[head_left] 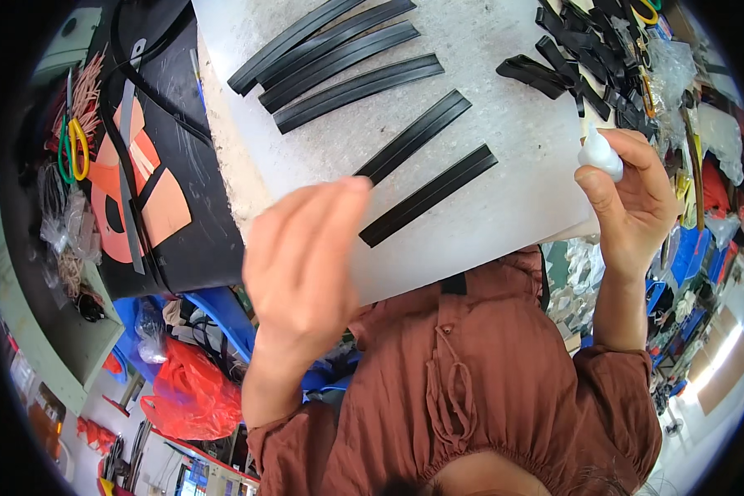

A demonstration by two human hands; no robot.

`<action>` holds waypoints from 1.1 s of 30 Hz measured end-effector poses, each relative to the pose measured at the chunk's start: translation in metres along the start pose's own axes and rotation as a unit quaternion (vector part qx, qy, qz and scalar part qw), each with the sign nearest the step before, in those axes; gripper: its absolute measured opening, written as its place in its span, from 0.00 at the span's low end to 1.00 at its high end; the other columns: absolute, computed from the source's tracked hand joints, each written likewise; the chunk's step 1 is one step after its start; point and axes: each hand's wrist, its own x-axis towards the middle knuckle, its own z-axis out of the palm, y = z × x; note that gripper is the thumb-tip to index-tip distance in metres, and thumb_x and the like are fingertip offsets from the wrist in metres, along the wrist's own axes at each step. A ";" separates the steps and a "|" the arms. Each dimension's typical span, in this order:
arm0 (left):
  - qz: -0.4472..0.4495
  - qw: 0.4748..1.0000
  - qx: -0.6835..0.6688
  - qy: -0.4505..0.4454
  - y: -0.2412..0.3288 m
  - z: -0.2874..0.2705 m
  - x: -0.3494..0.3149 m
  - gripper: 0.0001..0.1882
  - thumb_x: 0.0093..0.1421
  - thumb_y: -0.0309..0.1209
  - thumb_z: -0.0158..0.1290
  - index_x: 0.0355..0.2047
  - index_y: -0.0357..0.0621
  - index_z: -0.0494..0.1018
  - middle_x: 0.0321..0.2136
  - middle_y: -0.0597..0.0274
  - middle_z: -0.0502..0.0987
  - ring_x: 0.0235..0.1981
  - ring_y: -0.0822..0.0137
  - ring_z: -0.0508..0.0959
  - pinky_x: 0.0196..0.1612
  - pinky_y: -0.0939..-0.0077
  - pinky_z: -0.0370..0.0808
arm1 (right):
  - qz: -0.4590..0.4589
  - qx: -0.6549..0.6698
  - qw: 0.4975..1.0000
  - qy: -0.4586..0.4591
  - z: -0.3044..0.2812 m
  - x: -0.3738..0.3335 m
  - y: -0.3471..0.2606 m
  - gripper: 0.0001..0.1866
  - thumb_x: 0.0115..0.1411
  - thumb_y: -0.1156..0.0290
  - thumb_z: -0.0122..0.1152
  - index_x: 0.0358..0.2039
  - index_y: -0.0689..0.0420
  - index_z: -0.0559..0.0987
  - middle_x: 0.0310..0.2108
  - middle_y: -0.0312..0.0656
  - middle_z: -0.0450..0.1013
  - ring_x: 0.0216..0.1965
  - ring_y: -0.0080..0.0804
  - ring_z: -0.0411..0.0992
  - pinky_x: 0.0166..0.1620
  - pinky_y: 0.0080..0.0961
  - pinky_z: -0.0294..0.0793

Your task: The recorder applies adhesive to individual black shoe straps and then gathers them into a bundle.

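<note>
item: rust-brown blouse (504, 388), nearest the camera, just below the near edge of the white board (504, 190), which serves as landmark.

item: left hand (302, 264), at the board's near-left corner, palm flat and fingers together, not gripping anything; fingertips reach onto the board beside the nearest black strip (428, 196).

item: right hand (632, 194), at the board's right edge, closed round a small white squeeze bottle (600, 154), nozzle turned toward the board.

item: six black strips on the board, laid roughly parallel and slanting; the two nearest lie apart, the four farthest (339, 58) crowd together at the board's far-left part.

item: heap of black offcuts (583, 58), at the board's far-right corner.

item: dark sheet with orange cut shapes (140, 186), left of the board; yellow-and-green scissors (74, 149) farther left.

item: red plastic bag (188, 395), below the board's left side.

handling note, as judgement: the flat hand best pins the nearest strip steady while the bottle travels evenly along it, squeezed lightly so nothing spreads onto the board.
</note>
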 end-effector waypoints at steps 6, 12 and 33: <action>-0.070 0.993 -0.078 0.052 0.000 -0.006 -0.027 0.12 0.65 0.31 0.56 0.43 0.36 0.80 0.43 0.53 0.83 0.46 0.49 0.81 0.49 0.59 0.75 | -0.053 -0.057 0.996 -0.043 -0.001 0.000 -0.001 0.18 0.53 0.80 0.74 0.45 0.66 0.81 0.41 0.43 0.77 0.43 0.30 0.74 0.48 0.25 0.72; 0.012 0.997 0.046 -0.067 0.031 0.005 -0.042 0.26 0.67 0.55 0.51 0.45 0.46 0.80 0.46 0.63 0.83 0.45 0.58 0.78 0.48 0.66 0.65 | -0.230 -0.253 0.931 -0.130 0.013 0.009 -0.023 0.20 0.44 0.83 0.74 0.41 0.64 0.82 0.39 0.45 0.77 0.39 0.42 0.75 0.42 0.32 0.74; -0.001 0.999 0.051 0.003 0.025 0.020 -0.053 0.24 0.68 0.54 0.50 0.42 0.46 0.81 0.42 0.67 0.83 0.38 0.66 0.75 0.46 0.70 0.62 | -0.389 -0.472 0.777 -0.151 0.037 0.006 -0.046 0.22 0.43 0.68 0.61 0.41 0.59 0.85 0.39 0.38 0.79 0.36 0.31 0.76 0.39 0.28 0.66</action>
